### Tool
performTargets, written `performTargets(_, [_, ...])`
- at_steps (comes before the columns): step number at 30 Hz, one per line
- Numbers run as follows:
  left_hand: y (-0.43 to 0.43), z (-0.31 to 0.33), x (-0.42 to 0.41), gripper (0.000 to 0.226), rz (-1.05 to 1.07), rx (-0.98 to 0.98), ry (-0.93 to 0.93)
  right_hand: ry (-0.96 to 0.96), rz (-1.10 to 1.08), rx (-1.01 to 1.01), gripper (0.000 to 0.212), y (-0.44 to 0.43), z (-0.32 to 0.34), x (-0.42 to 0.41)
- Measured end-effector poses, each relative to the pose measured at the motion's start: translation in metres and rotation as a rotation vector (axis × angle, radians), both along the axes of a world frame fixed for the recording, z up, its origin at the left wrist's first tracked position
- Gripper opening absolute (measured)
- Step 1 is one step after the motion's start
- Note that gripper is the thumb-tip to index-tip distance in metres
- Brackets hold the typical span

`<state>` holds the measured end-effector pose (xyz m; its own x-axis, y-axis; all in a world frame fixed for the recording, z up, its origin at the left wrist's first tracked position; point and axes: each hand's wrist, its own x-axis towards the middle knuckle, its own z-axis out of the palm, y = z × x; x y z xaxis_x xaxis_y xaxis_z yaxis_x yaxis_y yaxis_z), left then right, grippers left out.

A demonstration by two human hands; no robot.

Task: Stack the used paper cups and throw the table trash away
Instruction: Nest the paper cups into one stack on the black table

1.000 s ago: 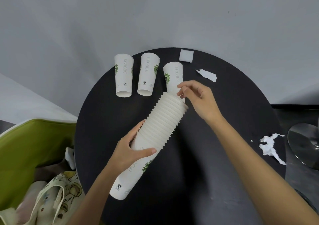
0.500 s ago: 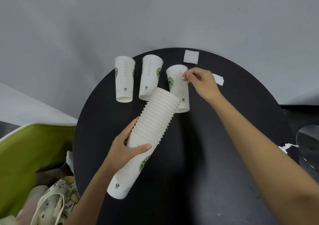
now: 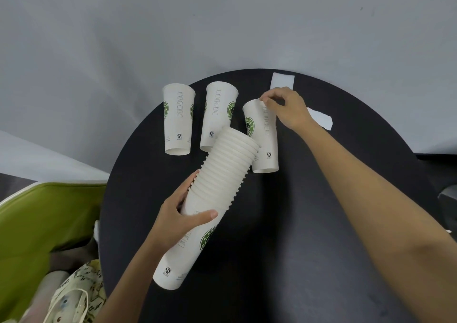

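My left hand (image 3: 181, 217) grips a tall stack of white paper cups (image 3: 217, 189), tilted with its open end pointing up and to the right over the round black table (image 3: 284, 223). Three single white cups with green logos stand on the table's far side: a left cup (image 3: 178, 119), a middle cup (image 3: 218, 114) and a right cup (image 3: 262, 137). My right hand (image 3: 288, 107) pinches the rim of the right cup. Two white paper scraps lie beyond it, a square piece (image 3: 283, 81) and a torn piece (image 3: 321, 121).
A green chair (image 3: 42, 221) stands at the left with a patterned cloth bag (image 3: 74, 295) on it. A grey wall rises behind the table. A dark surface (image 3: 442, 174) adjoins the table at the right edge.
My right hand has left the top of the stack, reached back and taken hold of the right cup's rim. The stack has swung a little more upright.
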<state>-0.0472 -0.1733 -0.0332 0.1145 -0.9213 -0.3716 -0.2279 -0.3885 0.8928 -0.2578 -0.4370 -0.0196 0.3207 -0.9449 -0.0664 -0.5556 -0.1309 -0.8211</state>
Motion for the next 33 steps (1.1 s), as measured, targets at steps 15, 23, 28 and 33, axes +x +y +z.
performTargets(15, [-0.002, -0.007, 0.006, 0.096, 0.002, 0.014, 0.0, 0.029, 0.106, 0.109, 0.021, -0.006, -0.01, 0.0])
performTargets(23, [0.006, -0.005, 0.006, 0.098, -0.009, 0.02, -0.004, -0.003, 0.109, 0.036, 0.024, 0.012, 0.0, -0.018])
performTargets(28, [0.016, -0.001, 0.007, 0.098, -0.004, 0.007, -0.004, -0.078, 0.004, -0.051, 0.027, 0.019, 0.021, -0.034])
performTargets(33, [0.027, 0.002, 0.009, 0.097, -0.012, 0.009, -0.01, -0.251, -0.162, -0.143, 0.03, 0.025, 0.051, -0.049])
